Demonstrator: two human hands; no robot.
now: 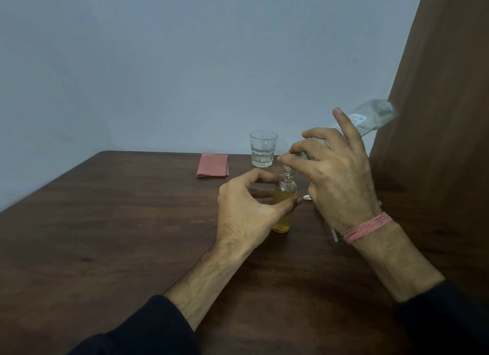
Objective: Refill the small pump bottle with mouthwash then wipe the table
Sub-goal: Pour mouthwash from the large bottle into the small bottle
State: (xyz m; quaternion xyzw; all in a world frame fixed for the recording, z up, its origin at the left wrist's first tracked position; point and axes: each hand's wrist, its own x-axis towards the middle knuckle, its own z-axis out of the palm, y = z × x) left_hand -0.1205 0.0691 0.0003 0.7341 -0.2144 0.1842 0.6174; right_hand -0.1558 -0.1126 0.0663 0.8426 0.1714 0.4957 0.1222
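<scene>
Head view: our left hand [246, 206] is gripping the small pump bottle [284, 204]; our right hand [333, 169] is gripping the tilted mouthwash bottle [370, 118], mouth over its neck.

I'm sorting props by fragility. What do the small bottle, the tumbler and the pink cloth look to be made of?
Small bottle: clear and glossy, yellow liquid showing through; glass or hard plastic, cannot tell which.
Tumbler: likely glass, given its thick clear base and faceted lower wall.
Pink cloth: soft matte fabric, folded flat, with a finely serrated near edge; possibly microfibre.
</scene>
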